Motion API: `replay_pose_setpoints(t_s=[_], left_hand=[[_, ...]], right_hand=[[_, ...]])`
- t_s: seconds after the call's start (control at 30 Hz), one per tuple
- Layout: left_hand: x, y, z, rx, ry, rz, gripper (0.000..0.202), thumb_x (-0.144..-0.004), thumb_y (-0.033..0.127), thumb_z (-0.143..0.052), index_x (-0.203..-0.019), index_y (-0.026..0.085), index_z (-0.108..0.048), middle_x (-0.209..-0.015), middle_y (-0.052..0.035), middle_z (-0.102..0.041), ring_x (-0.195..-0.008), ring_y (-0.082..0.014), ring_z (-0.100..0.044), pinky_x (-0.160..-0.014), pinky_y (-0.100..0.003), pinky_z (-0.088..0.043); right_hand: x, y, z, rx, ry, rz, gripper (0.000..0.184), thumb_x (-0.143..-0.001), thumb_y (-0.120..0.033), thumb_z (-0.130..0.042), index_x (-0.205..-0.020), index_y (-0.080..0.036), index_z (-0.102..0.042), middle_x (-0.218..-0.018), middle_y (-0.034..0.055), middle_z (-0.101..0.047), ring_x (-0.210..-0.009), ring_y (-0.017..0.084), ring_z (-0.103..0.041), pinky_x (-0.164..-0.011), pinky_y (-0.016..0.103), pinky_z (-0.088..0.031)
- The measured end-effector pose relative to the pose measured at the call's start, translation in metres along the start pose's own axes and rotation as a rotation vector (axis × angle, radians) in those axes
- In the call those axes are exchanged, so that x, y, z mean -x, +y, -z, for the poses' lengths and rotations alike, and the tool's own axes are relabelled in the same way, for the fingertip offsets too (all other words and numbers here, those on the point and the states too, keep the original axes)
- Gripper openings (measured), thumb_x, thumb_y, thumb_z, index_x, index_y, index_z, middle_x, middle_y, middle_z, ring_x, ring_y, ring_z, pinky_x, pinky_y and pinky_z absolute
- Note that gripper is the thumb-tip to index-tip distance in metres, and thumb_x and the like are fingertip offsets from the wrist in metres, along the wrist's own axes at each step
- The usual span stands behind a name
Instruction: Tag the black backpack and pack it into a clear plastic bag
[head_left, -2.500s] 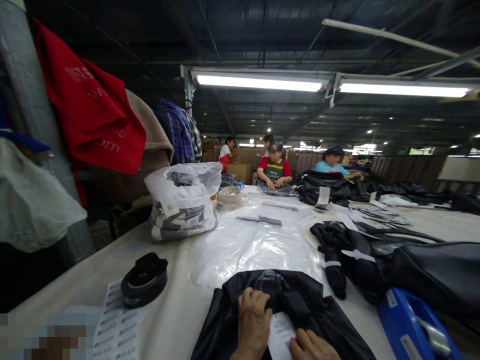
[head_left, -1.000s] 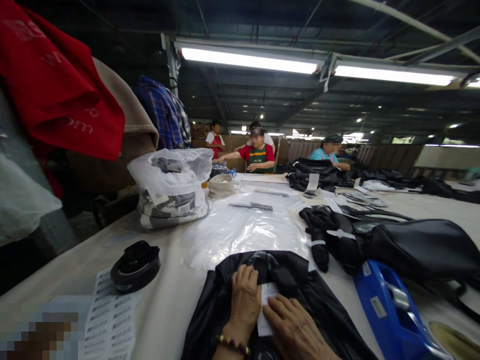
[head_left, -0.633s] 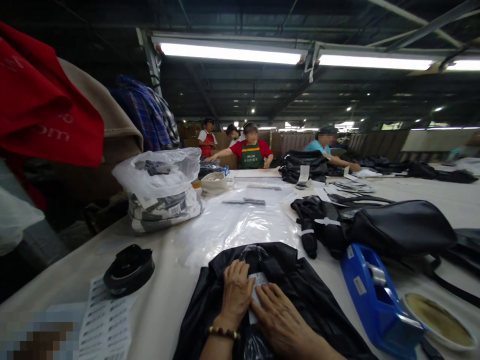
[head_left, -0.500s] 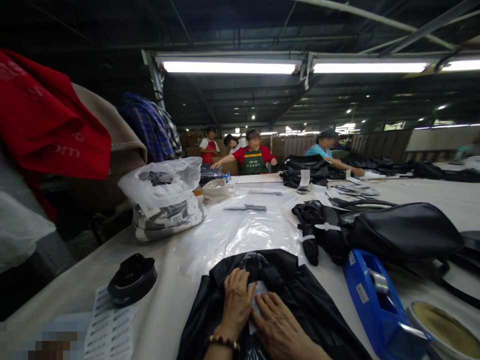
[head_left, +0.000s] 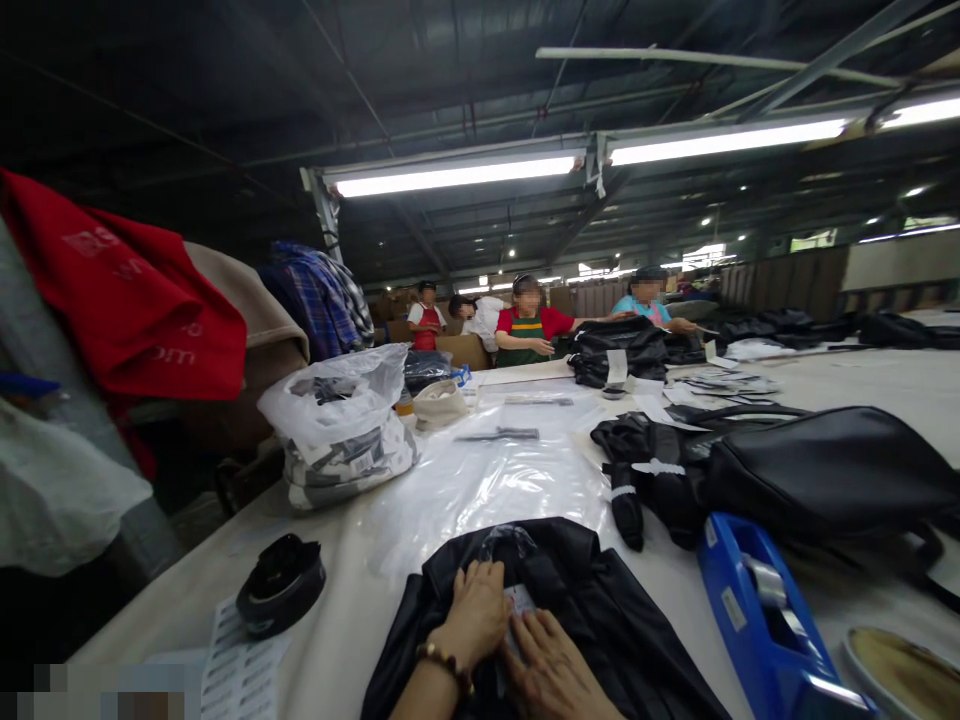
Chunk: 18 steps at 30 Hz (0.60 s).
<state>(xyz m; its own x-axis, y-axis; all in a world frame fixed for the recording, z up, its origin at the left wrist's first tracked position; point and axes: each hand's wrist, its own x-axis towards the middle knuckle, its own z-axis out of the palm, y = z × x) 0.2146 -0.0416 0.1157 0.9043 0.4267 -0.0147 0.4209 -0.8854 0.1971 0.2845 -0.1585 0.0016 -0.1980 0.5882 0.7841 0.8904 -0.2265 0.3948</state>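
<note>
So the black leathery piece (head_left: 600, 590) lies spread on the tabletop (head_left: 352, 620) right in front of the wearer, and both hands rest on it. The left hand (head_left: 480, 605) is on the left of the piece's middle, fingers bundled together and bent; whether they pinch anything underneath, I can't make out. The right hand (head_left: 553, 665) has its fingers stretched out and laid over a white tag (head_left: 519, 599) at the piece's middle (mostly covered, just the far end peeks out). My guess: one hand steadies the slippery-looking material while the other presses the tag flat.

As for direction, the piece's narrower end points away from the wearer, toward the see-through plastic (head_left: 480, 490) just beyond it, and its sides flare out toward the near end. The long axis probably runs straight away from the body, but the near end is out of view, so don't quote me.

Left of the piece, a black roll (head_left: 281, 600) sits partly on a label sheet (head_left: 241, 670), maybe as a paperweight. Right of the piece there's a blue tape dispenser (head_left: 754, 600), presumably parked for easy reach.
</note>
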Motion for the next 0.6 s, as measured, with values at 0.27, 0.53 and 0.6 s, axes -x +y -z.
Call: replay_pose_setpoints(t_s=[0.27, 0.53, 0.6], left_hand=[[-0.029, 0.023, 0.014, -0.030, 0.258, 0.070, 0.032, -0.091, 0.017, -0.034, -0.113, 0.011, -0.055, -0.116, -0.0124, -0.057, -0.113, -0.0251, -0.049, -0.098, -0.038, -0.038], [-0.058, 0.020, -0.019, 0.010, 0.205, 0.064, 0.048, -0.094, 0.036, -0.034, -0.134, 0.010, -0.040, -0.140, -0.0118, -0.041, -0.132, -0.0254, -0.032, -0.109, -0.040, -0.029], [-0.060, 0.016, -0.025, 0.011, 0.182, 0.057, 0.048, -0.094, 0.039, -0.034, -0.133, 0.012, -0.041, -0.140, -0.0109, -0.041, -0.132, -0.0252, -0.032, -0.110, -0.043, -0.026]], right_hand=[[0.006, -0.004, -0.016, 0.001, -0.021, -0.025, 0.020, -0.088, -0.039, -0.046, -0.096, -0.024, -0.057, -0.090, 0.0043, -0.070, -0.084, 0.020, -0.062, -0.091, 0.031, -0.038], [0.010, -0.007, -0.021, -0.047, 0.011, -0.081, 0.029, -0.094, -0.032, -0.032, -0.097, -0.025, -0.060, -0.085, 0.0029, -0.071, -0.078, 0.018, -0.063, -0.082, 0.029, -0.042], [0.005, -0.007, -0.001, -0.104, -0.156, -0.089, 0.033, -0.092, -0.042, -0.036, -0.107, -0.023, -0.059, -0.099, 0.0072, -0.069, -0.092, 0.021, -0.063, -0.084, 0.030, -0.043]])
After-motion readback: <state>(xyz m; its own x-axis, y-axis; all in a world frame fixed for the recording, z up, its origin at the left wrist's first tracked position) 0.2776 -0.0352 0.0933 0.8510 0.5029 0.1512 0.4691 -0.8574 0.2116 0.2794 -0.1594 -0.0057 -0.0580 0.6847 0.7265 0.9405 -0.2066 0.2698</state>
